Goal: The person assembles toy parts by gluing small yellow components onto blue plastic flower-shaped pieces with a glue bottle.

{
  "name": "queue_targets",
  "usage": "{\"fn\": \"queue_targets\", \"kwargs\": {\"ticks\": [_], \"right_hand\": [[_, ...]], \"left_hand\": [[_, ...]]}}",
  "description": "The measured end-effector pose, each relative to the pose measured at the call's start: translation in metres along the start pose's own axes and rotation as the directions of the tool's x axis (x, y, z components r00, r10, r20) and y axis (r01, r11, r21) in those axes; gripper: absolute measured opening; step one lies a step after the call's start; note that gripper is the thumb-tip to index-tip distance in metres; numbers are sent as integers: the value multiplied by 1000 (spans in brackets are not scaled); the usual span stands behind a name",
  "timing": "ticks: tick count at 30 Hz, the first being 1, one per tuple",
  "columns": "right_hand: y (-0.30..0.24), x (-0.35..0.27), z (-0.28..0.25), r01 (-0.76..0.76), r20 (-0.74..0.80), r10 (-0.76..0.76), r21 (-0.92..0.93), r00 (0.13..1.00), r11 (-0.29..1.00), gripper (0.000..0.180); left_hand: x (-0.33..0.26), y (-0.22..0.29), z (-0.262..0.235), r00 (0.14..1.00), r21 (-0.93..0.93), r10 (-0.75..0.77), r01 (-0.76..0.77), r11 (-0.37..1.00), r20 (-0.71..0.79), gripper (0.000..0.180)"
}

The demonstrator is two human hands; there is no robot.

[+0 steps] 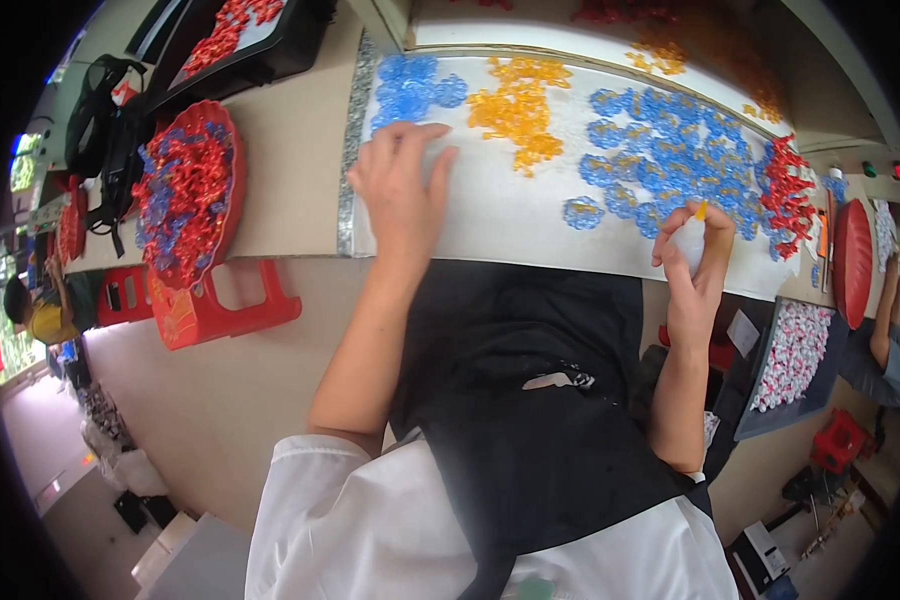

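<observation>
My left hand (402, 190) hovers over the left end of the white work sheet (510, 215), its fingers apart and nothing seen in them. Just beyond its fingertips is a cluster of blue translucent pieces (407, 90). Closed around a small white squeeze bottle (690, 242) with a yellow tip pointing up, my right hand (705, 265) is at the sheet's near edge on the right. Many blue pieces with yellowish middles (660, 150) lie spread in rows beyond it. Between the two blue groups is a pile of orange-yellow pieces (518, 110).
Red pieces (788, 195) are heaped at the sheet's right end. To the left stand a red dish (238, 170) of red and blue pieces, a black tray (290, 45) and a red stool (260, 305). At right are a red plate (852, 262) and a co-worker's arm (885, 315).
</observation>
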State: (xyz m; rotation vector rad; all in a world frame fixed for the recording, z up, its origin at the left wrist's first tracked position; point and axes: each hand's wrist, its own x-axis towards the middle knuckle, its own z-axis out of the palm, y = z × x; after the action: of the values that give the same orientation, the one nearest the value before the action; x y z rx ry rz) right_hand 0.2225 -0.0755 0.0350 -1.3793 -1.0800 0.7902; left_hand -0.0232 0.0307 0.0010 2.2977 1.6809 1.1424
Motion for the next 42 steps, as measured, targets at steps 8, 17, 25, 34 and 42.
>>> {"fn": "queue_targets", "kwargs": {"ticks": [8, 17, 25, 34, 42], "right_hand": [[14, -13, 56, -254, 431, 114, 283, 895, 925, 26], [24, -3, 54, -144, 296, 64, 255, 953, 956, 29], [21, -12, 45, -57, 247, 3, 209, 969, 976, 36], [38, -12, 35, -93, 112, 54, 385, 992, 918, 32], [31, -9, 35, -140, 132, 74, 602, 988, 786, 31]], "left_hand": [[-15, -24, -26, 998, 144, -63, 59, 988, 26, 23], [-8, -20, -15, 969, -270, -247, 241, 932, 13, 17], [-44, 12, -12, 933, -386, 321, -238, 891, 164, 22], [-35, 28, -15, 962, -192, 75, -24, 981, 262, 37], [-25, 28, -5, 891, -334, 280, -158, 929, 358, 44]]}}
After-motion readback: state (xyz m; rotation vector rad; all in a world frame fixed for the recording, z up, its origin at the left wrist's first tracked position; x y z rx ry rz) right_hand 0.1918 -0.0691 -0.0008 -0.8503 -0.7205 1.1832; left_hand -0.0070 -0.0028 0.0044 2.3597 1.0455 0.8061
